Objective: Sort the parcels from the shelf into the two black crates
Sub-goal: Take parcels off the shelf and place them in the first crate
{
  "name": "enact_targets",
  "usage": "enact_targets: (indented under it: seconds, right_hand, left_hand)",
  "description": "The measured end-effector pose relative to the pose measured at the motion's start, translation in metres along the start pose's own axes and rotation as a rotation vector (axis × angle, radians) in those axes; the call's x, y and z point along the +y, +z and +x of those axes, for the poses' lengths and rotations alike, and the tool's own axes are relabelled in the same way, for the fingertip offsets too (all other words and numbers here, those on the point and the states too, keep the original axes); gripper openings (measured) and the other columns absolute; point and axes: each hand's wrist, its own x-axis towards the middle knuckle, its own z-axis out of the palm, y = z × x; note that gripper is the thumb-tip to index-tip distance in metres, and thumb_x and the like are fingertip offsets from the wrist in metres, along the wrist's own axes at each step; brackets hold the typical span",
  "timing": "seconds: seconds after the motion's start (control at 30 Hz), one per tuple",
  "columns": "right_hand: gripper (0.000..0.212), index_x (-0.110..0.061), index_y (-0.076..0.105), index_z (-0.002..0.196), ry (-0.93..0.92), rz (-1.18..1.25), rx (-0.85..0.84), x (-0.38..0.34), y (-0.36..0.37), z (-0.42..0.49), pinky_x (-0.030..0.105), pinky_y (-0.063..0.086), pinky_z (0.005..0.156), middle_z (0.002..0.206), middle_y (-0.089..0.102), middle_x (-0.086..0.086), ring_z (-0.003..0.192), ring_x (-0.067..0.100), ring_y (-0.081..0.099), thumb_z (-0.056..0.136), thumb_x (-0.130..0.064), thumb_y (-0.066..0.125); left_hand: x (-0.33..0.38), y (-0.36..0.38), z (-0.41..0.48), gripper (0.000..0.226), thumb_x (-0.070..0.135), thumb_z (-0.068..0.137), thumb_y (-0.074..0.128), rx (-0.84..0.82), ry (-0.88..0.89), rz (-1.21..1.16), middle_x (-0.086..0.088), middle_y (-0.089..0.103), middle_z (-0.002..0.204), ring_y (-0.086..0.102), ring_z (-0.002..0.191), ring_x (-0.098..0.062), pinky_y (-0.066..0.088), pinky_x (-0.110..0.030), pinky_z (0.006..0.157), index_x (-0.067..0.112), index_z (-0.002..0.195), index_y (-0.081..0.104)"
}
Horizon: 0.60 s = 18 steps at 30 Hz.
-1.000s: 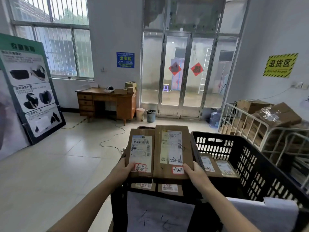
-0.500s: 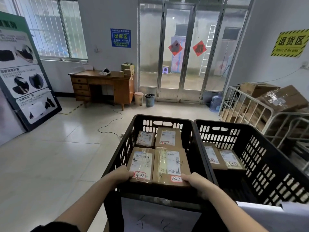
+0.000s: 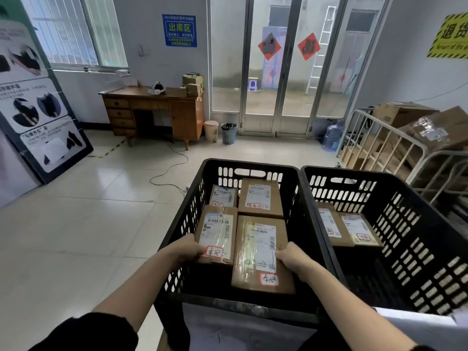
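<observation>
Two black crates stand side by side in front of me. Inside the left crate (image 3: pixel 182 224) my left hand (image 3: pixel 186 248) grips the near left corner of a small brown parcel (image 3: pixel 217 231). My right hand (image 3: pixel 291 257) holds the right edge of a larger brown parcel (image 3: pixel 260 254) beside it. Both parcels carry white labels with red-ringed handwriting. Two more parcels (image 3: pixel 260 196) lie further back in the same crate. The right crate (image 3: pixel 417 236) holds two labelled parcels (image 3: pixel 347 229).
Paper sheets with handwriting hang on the crates' near walls (image 3: pixel 243 330). A metal cage with cardboard boxes (image 3: pixel 395 148) stands to the right. A wooden desk (image 3: pixel 154 112), two bins, a cable on the floor and glass doors lie beyond. A poster board (image 3: pixel 38 102) leans at left.
Both hands have lowered the two parcels from above the crate rim down into the left crate; the larger parcel now lies lower and nearer to me. The camera has tilted down.
</observation>
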Motion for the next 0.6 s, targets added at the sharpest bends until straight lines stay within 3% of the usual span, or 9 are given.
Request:
enact_targets:
  seconds: [0.1,0.33,0.4,0.47,0.6]
  right_hand:
    - [0.033,-0.005,0.047,0.119,0.010,-0.021,0.005,0.003,0.001,0.006,0.029,0.054,0.062,0.105,0.067,0.011,0.087,0.022,0.068,0.089,-0.017,0.055]
    - [0.036,-0.005,0.049,0.121,-0.015,-0.064,0.030,0.004,0.000,0.002,0.035,0.056,0.076,0.108,0.066,0.010,0.091,0.021,0.066,0.089,-0.018,0.056]
    - [0.037,-0.004,0.046,0.123,-0.032,-0.116,0.069,0.001,-0.001,-0.004,0.031,0.054,0.076,0.115,0.063,0.008,0.095,0.020,0.063,0.090,-0.019,0.055]
    - [0.039,-0.007,0.041,0.126,-0.094,-0.238,0.148,-0.001,-0.001,-0.010,0.031,0.050,0.077,0.122,0.056,0.010,0.104,0.024,0.058,0.091,-0.021,0.054]
    - [0.047,-0.018,0.038,0.131,-0.374,-0.548,0.242,-0.004,0.001,-0.023,0.039,0.041,0.101,0.130,0.046,0.006,0.125,0.026,0.043,0.089,-0.029,0.056]
  left_hand:
    - [-0.002,-0.001,0.001,0.037,-0.002,0.088,0.055,-0.019,0.010,0.006,-0.018,0.062,0.118,0.060,0.103,-0.026,0.051,-0.030,0.086,-0.003,0.124,0.048]
    - [-0.004,0.001,0.001,0.036,0.003,0.090,0.053,0.029,0.049,0.090,-0.017,0.060,0.123,0.059,0.106,-0.025,0.046,-0.035,0.098,-0.001,0.125,0.049]
    - [-0.005,0.003,-0.002,0.032,0.005,0.090,0.054,0.044,0.095,0.087,-0.011,0.061,0.118,0.058,0.102,-0.022,0.046,-0.032,0.095,0.002,0.121,0.050]
    - [-0.006,0.003,-0.004,0.029,0.009,0.090,0.056,0.105,0.168,0.137,-0.004,0.059,0.114,0.056,0.100,-0.018,0.045,-0.029,0.091,0.011,0.117,0.048]
    - [-0.006,-0.001,-0.003,0.037,0.011,0.092,0.050,0.239,0.349,0.387,-0.007,0.058,0.123,0.056,0.107,-0.019,0.046,-0.025,0.085,0.010,0.128,0.042]
